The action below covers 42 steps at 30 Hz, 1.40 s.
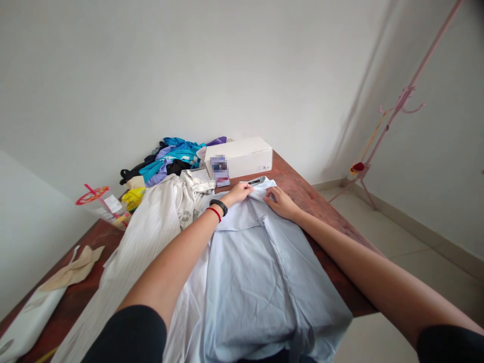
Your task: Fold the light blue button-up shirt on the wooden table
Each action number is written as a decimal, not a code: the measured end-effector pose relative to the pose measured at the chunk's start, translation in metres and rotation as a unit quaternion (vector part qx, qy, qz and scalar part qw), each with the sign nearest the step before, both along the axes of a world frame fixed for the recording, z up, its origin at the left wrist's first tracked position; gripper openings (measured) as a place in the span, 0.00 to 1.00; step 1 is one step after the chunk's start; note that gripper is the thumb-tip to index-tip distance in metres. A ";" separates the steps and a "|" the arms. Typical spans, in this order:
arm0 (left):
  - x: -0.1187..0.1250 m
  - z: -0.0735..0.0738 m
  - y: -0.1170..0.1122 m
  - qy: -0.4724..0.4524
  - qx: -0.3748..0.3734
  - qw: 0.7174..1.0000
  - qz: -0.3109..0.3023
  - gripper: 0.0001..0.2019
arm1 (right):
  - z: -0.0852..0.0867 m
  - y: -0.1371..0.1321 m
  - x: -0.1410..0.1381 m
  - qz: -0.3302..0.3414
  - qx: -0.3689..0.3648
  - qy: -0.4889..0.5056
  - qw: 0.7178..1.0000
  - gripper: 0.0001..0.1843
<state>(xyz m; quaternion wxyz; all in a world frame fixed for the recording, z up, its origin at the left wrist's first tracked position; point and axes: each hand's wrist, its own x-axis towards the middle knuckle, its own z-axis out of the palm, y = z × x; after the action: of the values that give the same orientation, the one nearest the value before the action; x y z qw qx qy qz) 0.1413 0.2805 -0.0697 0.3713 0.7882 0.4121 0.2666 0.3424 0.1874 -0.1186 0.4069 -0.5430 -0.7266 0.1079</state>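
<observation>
A light blue shirt (257,272) is spread flat along the right-hand part of the table (321,201), its front panels overlapped and its hem hung over the near edge; the collar is turned to the far edge, so the long axis is seen to run from the near edge straight away towards the wall. The collar is pinched by both hands, seemingly so that it is kept square while the front lies smooth: the left hand (237,193), with a black band and a red cord at the wrist, is closed lightly on the left side of the collar, and the right hand (280,201) is laid with bent fingers gripping the right side. A pale striped garment (139,242) is laid beside the shirt to its left, partly tucked under it, and a patterned cloth (192,194) is bunched beyond that. Just past the collar, at the far edge, a white box (242,156) is set lengthwise. A heap of blue, purple and black clothes (170,159) is piled at the far left corner. A plastic cup with a straw (104,204) is stood at the left edge, and a beige cloth (73,269) is left nearer along that edge. A pink coat stand (397,108) is placed on the floor, well apart to the right.
</observation>
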 end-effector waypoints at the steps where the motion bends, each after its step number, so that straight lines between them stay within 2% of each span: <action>1: 0.000 0.001 -0.001 0.002 0.000 1.000 0.000 0.12 | 0.000 0.000 0.000 0.003 0.000 -0.004 1.000 0.09; 4: 0.001 0.004 -0.005 0.008 0.000 1.000 0.000 0.13 | -0.001 0.000 0.000 0.005 0.001 -0.011 1.000 0.09; 9: -0.002 0.006 -0.014 0.049 0.009 0.999 -0.020 0.24 | -0.002 0.000 -0.001 0.004 0.000 -0.009 1.000 0.10; 12: -0.004 0.006 -0.017 0.079 0.034 0.996 -0.025 0.26 | -0.002 0.000 -0.001 0.001 -0.005 -0.011 1.000 0.11; 20: 0.006 -0.001 -0.009 0.124 0.098 0.988 0.004 0.13 | -0.001 -0.001 0.000 0.004 -0.023 -0.029 0.999 0.14; 27: 0.016 -0.007 -0.004 0.117 0.104 0.986 0.053 0.09 | -0.002 0.000 0.000 0.024 -0.023 -0.059 0.998 0.21; 29: 0.015 -0.006 -0.002 0.100 0.089 0.990 0.036 0.13 | -0.002 0.000 -0.001 0.024 -0.026 -0.065 0.997 0.23; 35: -0.006 0.001 0.001 0.086 0.038 0.993 -0.069 0.29 | -0.002 0.001 -0.002 0.025 -0.027 -0.076 0.996 0.22; 38: -0.010 0.002 0.001 0.088 0.053 0.991 -0.082 0.26 | -0.002 0.000 -0.002 0.023 -0.025 -0.080 0.996 0.21; 42: -0.004 0.001 -0.006 0.105 0.093 0.989 -0.052 0.19 | -0.003 -0.001 -0.002 0.016 -0.036 -0.086 0.996 0.21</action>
<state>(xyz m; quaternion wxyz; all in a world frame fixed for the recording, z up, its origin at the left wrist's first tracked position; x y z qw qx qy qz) 0.1376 0.2741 -0.0686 0.2645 0.8634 0.3804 0.1999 0.3402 0.1867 -0.1211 0.3216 -0.5533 -0.7627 0.0935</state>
